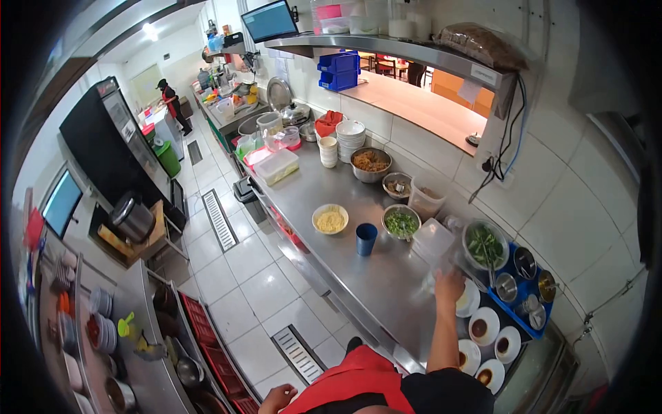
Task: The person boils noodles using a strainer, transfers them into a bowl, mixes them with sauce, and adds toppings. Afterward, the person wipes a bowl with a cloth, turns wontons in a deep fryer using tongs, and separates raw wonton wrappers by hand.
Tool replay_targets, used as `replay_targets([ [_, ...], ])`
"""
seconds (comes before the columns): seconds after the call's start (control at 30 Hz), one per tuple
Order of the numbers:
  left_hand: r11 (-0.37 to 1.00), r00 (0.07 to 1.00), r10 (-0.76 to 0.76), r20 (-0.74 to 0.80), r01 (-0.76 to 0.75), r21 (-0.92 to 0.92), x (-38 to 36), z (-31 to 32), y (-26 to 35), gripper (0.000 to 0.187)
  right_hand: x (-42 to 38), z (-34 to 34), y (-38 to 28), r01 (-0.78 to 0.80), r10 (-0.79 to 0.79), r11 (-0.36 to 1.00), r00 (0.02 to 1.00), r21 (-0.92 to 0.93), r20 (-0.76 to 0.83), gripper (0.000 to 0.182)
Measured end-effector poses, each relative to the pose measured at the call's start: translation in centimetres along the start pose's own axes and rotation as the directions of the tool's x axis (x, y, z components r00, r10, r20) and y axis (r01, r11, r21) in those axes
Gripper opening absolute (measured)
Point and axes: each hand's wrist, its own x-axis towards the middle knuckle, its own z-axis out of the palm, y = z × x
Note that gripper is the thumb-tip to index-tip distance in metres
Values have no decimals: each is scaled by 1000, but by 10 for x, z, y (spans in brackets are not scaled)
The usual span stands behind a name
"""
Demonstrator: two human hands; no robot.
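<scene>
My right hand point(449, 286) reaches over the steel counter point(345, 276), fingers drawn together beside a blurred whitish patch; what they hold cannot be made out. Just right of it is a white bowl point(467, 298), in a group of several white bowls, some with dark sauce, like this bowl point(484, 326). Beyond the hand lie a clear plastic container point(433, 241) and a tub of green leaves with tongs point(485, 245). Low in the view, my left hand point(278, 399) hangs by my red apron point(355, 379), fingers loosely bent and apart, with nothing visible in it.
On the counter stand a blue cup point(366, 239), a bowl of yellowish shreds point(330, 219), chopped greens point(402, 224), shredded brown food point(370, 162) and stacked white bowls point(351, 138). A blue tray point(516, 303) holds metal cups. Another person point(171, 103) stands far off.
</scene>
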Motion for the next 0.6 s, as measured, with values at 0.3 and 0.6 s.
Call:
replay_targets([
  [0.3,827,933,340,123,-234,-512,221,-130,178,43,81,69,5,34,-31,945,999,325,-15,25],
  [0.6,594,837,302,457,210,-777,454,-200,293,86,67,1,-6,200,-245,966,914,166,323,9],
])
